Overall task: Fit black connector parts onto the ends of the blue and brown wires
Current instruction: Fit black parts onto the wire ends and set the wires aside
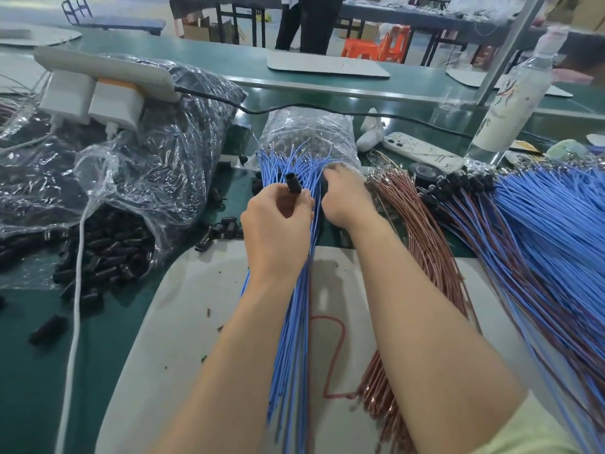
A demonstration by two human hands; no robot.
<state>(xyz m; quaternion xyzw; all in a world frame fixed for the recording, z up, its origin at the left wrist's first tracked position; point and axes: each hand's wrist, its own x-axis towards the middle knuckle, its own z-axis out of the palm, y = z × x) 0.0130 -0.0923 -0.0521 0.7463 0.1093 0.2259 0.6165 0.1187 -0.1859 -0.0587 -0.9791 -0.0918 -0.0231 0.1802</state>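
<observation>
Two bare forearms [229, 371] reach in from the bottom edge over a pale mat [183, 306] on the green worktop [32, 355], the right one ending in a pale sleeve [530, 434]; far left, a white cord [77, 290] runs up the worktop past a clear plastic bag [137, 178] from which loose black connector parts [108, 253] spill; the left hand [278, 224] has its fingers curled round one black connector part [292, 184], holding it upright just above the fingertips; beneath and beside that hand a bundle of blue wires [294, 306] lies lengthwise on the mat, its far ends fanned out against a smaller clear bag [307, 129]; the right hand [347, 198] rests palm-down on those fanned ends with fingers bent, and whether it pinches a wire cannot be told; just right of it lies a bundle of brown wires [425, 231]; behind, a phone [422, 152] lies flat and a clear bottle [514, 96] stands; far right, a thick heap of paired blue and brown wires [540, 231] carries fitted black connectors [458, 183] at its far ends.
</observation>
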